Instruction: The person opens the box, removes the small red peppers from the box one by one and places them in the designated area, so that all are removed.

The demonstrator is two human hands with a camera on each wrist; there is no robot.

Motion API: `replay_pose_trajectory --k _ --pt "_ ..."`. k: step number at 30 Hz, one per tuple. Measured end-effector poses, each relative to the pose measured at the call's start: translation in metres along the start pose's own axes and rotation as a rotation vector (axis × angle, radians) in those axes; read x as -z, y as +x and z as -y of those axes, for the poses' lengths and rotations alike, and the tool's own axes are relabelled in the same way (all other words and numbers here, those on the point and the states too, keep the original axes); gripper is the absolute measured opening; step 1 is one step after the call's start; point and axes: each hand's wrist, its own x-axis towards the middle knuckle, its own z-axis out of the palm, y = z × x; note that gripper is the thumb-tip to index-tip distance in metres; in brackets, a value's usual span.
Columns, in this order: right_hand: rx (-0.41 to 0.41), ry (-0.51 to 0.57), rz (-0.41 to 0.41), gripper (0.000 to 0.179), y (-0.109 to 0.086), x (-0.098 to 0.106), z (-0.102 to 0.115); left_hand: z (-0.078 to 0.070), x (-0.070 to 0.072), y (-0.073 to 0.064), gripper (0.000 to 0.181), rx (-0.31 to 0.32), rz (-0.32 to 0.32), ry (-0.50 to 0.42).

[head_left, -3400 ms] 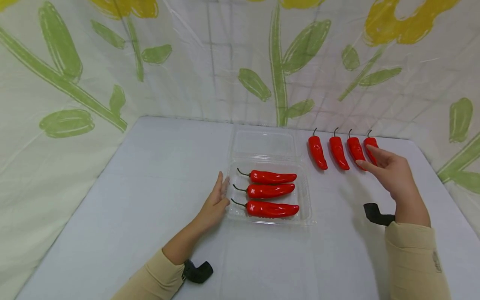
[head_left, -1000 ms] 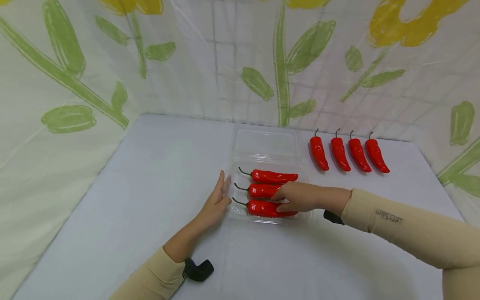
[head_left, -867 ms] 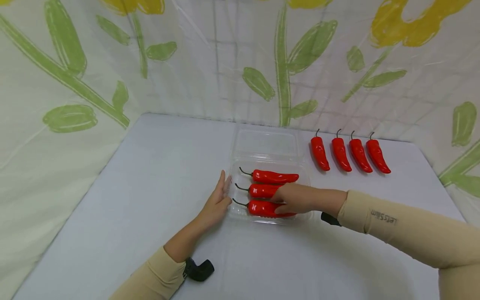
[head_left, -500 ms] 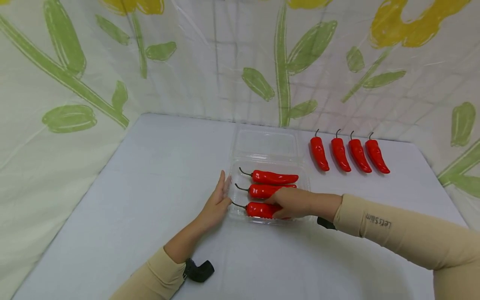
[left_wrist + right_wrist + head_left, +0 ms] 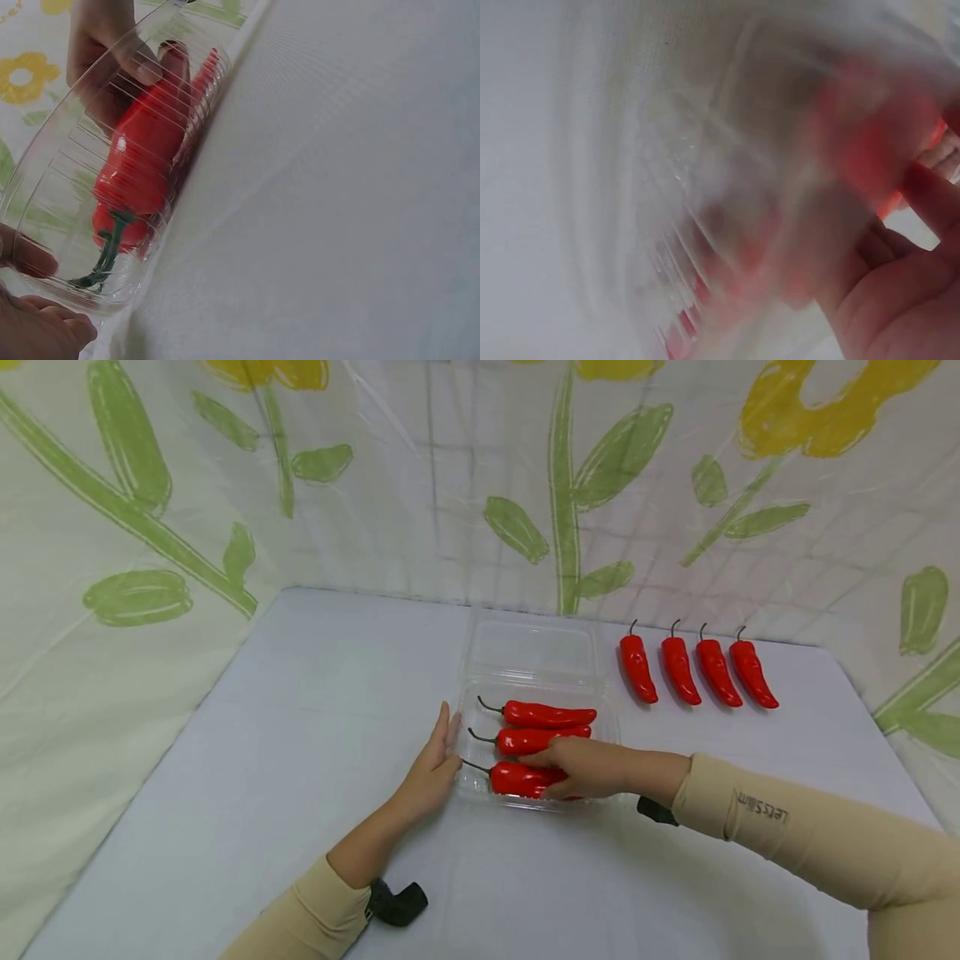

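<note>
A clear plastic clamshell container (image 5: 540, 687) lies with its lid laid back, holding three red chili peppers side by side. My left hand (image 5: 427, 772) grips the container's left edge; the left wrist view shows its fingertips (image 5: 56, 330) right at the plastic wall. My right hand (image 5: 585, 766) reaches in from the right and holds the nearest chili pepper (image 5: 517, 779), covering its tip end. The middle chili pepper (image 5: 517, 742) and the back chili pepper (image 5: 547, 715) lie above it, stems to the left. The right wrist view is blurred by plastic close to the lens.
A row of several more red chili peppers (image 5: 678, 670) lies at the back right of the white table (image 5: 337, 693), stems toward the back. Behind the table hangs a curtain (image 5: 420, 485) printed with yellow flowers and green leaves.
Earlier my right hand was over the back-right row; since then it has moved left into the container. Its chili pepper has shifted slightly left within it. The left hand stays at the edge.
</note>
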Motion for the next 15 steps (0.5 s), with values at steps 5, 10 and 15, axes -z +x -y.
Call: replay_pose_trajectory --k 5,10,15 --pt "0.026 0.032 0.013 0.059 -0.0024 0.0005 -0.0007 -0.0004 -0.0001 -0.0004 0.070 0.010 -0.009 0.007" --pt "0.043 0.071 0.002 0.055 -0.0035 0.0007 -0.0029 -0.0016 -0.0007 -0.0009 0.071 0.018 -0.014 0.003" --pt "0.064 0.123 -0.019 0.050 -0.0041 -0.0001 -0.0039 -0.0021 -0.0010 -0.0014 0.071 0.008 -0.017 -0.002"
